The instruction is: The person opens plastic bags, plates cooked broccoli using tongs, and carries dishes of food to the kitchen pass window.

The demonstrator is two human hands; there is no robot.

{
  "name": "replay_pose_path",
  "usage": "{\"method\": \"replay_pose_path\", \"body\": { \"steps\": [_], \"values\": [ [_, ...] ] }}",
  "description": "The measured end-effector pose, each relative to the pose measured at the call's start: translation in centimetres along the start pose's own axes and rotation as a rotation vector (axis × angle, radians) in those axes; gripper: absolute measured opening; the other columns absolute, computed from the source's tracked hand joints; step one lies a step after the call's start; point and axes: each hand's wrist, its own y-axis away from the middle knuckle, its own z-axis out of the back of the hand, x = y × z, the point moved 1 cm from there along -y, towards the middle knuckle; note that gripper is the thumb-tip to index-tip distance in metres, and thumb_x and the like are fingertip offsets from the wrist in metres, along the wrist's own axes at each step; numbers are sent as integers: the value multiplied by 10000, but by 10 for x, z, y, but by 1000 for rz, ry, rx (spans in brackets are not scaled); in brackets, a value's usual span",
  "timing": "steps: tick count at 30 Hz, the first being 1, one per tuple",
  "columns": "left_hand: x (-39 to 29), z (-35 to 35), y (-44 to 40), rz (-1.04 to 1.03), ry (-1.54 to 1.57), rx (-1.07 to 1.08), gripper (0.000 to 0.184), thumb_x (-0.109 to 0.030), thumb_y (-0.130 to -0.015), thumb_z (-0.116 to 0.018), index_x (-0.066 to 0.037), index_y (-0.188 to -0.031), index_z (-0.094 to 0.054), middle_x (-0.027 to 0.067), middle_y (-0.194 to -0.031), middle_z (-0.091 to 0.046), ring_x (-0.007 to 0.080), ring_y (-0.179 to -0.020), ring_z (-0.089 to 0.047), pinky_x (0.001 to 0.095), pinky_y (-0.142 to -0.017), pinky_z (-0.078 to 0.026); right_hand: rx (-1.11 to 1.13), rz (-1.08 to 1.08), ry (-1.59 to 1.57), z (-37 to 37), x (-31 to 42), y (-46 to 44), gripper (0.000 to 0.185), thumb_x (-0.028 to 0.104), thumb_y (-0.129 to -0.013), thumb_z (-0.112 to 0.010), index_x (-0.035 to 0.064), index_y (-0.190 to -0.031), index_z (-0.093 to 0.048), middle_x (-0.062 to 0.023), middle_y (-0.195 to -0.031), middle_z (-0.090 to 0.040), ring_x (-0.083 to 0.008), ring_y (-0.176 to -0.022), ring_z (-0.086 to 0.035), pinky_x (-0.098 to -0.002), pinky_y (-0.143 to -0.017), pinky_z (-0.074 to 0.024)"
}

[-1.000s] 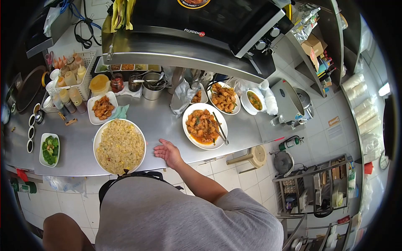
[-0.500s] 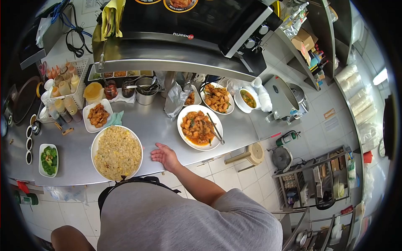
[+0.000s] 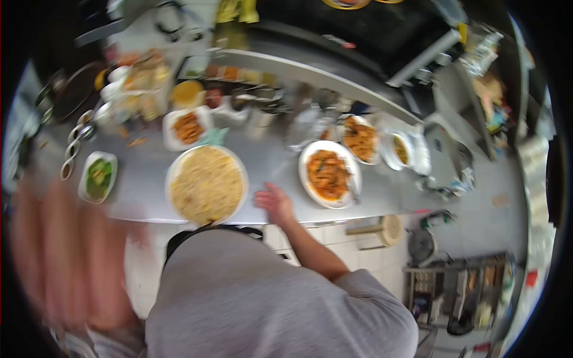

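Observation:
Close to the camera at the lower left, my left hand (image 3: pixel 77 256) is a large motion blur, its fingers stretched upward with nothing visible in them. My right hand (image 3: pixel 274 203) is open and empty at the counter's front edge, fingers apart. It lies between a round plate of fried rice (image 3: pixel 207 184) and an oval plate of saucy meat pieces (image 3: pixel 328 173) with a utensil on its right side. Beyond the rice are a square dish of fried pieces (image 3: pixel 187 128) and a teal cloth (image 3: pixel 212 137). A dish of green vegetables (image 3: pixel 99 177) sits at the left.
Behind the oval plate are another meat plate (image 3: pixel 360 139) and a soup bowl (image 3: pixel 400 149). Sauce bottles (image 3: pixel 143 89) and small sauce cups (image 3: pixel 73 149) stand at the left. A black appliance (image 3: pixel 346 36) overhangs the counter's back. A stool (image 3: pixel 391 231) is below right.
My left hand has come into view at the lower left. The view has shifted, so the counter appears further right and higher. My right hand stays open by the counter edge.

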Motion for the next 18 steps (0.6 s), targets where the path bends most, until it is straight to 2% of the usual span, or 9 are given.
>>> {"method": "replay_pose_path", "body": {
  "steps": [2,3,5,7,9,11,15,16,18],
  "values": [
    [32,74,5,83,-452,-191,449,-389,-979,-435,-28,-1241,-484,109,-1251,-530,214,-1148,-519,434,-985,-404,-27,10,120,-11,7,-5,582,441,-957,-468,26,-1354,-375,-191,-1100,-617,-270,-957,-631,-399,-834,-514],
    [61,103,18,313,-733,-471,504,-454,-939,-488,-62,-1254,-480,97,-1273,-509,193,-1116,-522,433,-957,-406,-71,15,162,-23,13,-8,616,476,-956,-461,29,-1369,-360,-187,-1147,-598,-260,-1002,-617,-391,-849,-506],
    [129,169,82,747,-739,-679,642,-450,-890,-534,-84,-1392,-371,92,-1285,-497,193,-1100,-515,407,-886,-452,-74,-6,130,-52,23,-12,678,472,-931,-525,38,-1409,-316,-192,-1284,-521,-269,-1178,-527,-410,-964,-429],
    [185,194,124,1156,-646,-719,766,-221,-827,-597,-53,-1460,-201,160,-1217,-544,276,-1012,-590,439,-802,-530,-25,-63,135,-81,26,-9,719,480,-934,-516,39,-1441,-260,-196,-1353,-454,-277,-1248,-458,-413,-1019,-370],
    [207,183,128,1173,-343,-667,737,-74,-798,-581,-33,-1434,-212,203,-1142,-573,321,-905,-656,446,-707,-586,21,-100,148,-98,26,-10,761,489,-937,-506,40,-1473,-205,-200,-1421,-387,-285,-1319,-388,-415,-1075,-312],
    [236,196,148,1087,-434,-858,672,20,-763,-526,-11,-1384,-272,231,-1074,-590,351,-821,-681,438,-641,-610,9,-17,407,-102,18,1,811,522,-948,-466,50,-1506,-113,-194,-1505,-278,-286,-1388,-285,-424,-1097,-260],
    [211,201,166,1035,-308,-982,625,90,-704,-509,-6,-1301,-350,225,-990,-598,335,-684,-673,441,-521,-605,108,-120,630,-100,38,-15,674,418,-954,-528,26,-1449,-292,-146,-1314,-535,-254,-1171,-534,-362,-987,-404],
    [202,198,171,1035,-319,-988,625,90,-704,-509,-6,-1301,-350,225,-990,-598,335,-684,-673,441,-521,-605,115,85,724,-95,32,-37,540,287,-918,-610,32,-1361,-437,-100,-1135,-632,-218,-1029,-594,-337,-915,-442],
    [186,194,181,965,-315,-1076,624,108,-659,-502,-3,-1261,-380,216,-951,-604,324,-632,-663,442,-484,-596,162,223,937,-118,36,-75,531,270,-886,-638,42,-1334,-467,-108,-1120,-631,-242,-1031,-593,-342,-915,-442]
  ]
}}
